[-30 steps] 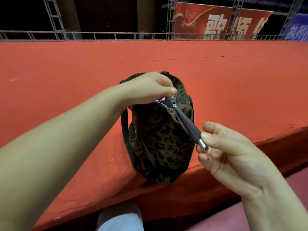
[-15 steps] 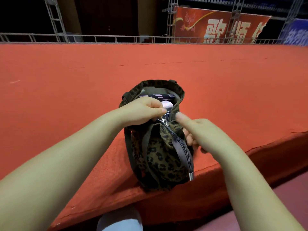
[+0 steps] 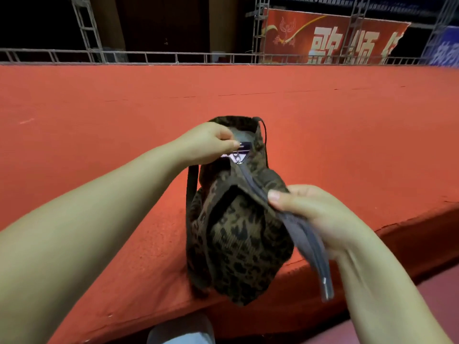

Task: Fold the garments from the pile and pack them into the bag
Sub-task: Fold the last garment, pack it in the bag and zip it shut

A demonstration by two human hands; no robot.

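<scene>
A red carpeted stage (image 3: 124, 135) fills most of the view, its front edge running from 7 o'clock up to 3 o'clock. Behind it at 12 o'clock runs a metal rail (image 3: 154, 57), with a red banner (image 3: 327, 38) at 1 o'clock.

The bag (image 3: 238, 244), leopard-print, stands at the centre on the stage's front edge, its lower end hanging slightly past the lip. Its mouth is at the 12 o'clock end, open only a little; something purple and white shows inside, too small to tell what it is.

The left hand (image 3: 208, 144) sits at the bag's mouth, at 11 o'clock from the bag's middle, its grip closed with thumb and fingertips pinching at the zipper pull (image 3: 238, 157). The right hand (image 3: 315, 217), at 3 o'clock from the bag, has its grip curled around the grey zipper tape (image 3: 308, 237), thumb on top. The tape's loose end hangs blurred toward 5 o'clock.

A pale knee (image 3: 181, 331) shows at 6 o'clock.
</scene>
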